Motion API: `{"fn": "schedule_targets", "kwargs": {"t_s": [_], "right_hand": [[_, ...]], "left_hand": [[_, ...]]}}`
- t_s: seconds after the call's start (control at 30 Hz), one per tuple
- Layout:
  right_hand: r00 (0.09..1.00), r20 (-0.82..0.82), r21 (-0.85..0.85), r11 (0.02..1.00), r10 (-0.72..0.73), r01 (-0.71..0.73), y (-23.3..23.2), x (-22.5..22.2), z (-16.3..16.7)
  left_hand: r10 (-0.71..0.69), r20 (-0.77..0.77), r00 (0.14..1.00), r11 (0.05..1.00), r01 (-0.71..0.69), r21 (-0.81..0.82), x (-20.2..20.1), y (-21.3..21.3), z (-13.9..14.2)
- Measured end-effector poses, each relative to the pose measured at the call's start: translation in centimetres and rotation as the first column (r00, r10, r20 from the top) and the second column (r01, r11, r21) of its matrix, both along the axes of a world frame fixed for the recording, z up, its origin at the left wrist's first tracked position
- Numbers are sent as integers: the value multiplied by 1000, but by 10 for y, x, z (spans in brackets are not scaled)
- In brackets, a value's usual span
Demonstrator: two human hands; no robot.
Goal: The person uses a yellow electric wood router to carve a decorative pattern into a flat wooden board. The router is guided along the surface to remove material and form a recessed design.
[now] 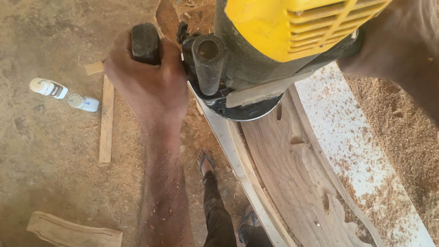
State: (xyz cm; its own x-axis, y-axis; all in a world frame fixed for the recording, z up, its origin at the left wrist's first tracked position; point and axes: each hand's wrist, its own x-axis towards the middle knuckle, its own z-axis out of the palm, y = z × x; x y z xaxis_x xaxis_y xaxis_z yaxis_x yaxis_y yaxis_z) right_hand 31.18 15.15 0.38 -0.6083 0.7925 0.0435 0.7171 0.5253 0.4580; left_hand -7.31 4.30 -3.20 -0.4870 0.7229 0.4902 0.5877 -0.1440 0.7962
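A big floor covered in sawdust is filling the left side, with lots of open room there. On the right, a long curved wooden board is lying on a white worktop dusted with wood shavings. The board's carved edge is wavy, and a pale metal strip is running along its left edge.

A wood router with a yellow top is sitting at the far end of the board, its round base resting flat on the wood, right by the left edge.

The left hand is wrapping tight around the router's dark left handle. The right hand is reaching to the router's right side, but its fingers are hidden, so I cannot tell how it is holding.

Below, the person's leg and sandaled foot are standing close to the board's edge.

On the floor to the left, a thin wood strip and two small white bottles are lying. A curved wood piece is lying near the bottom left.
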Motion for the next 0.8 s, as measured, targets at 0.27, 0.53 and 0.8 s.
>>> {"fn": "schedule_targets", "kwargs": {"t_s": [0.27,0.53,0.8], "right_hand": [[980,32,-139,970,-194,197,3,-11,4],[991,-124,-133,990,-59,42,3,-17,13],[994,-104,-147,989,-41,25,-8,-44,36]], "left_hand": [[66,-35,997,998,-65,20,8,-9,-2],[96,18,995,995,-96,4,17,-14,5],[152,-80,985,987,-147,60,14,-9,-8]]}}
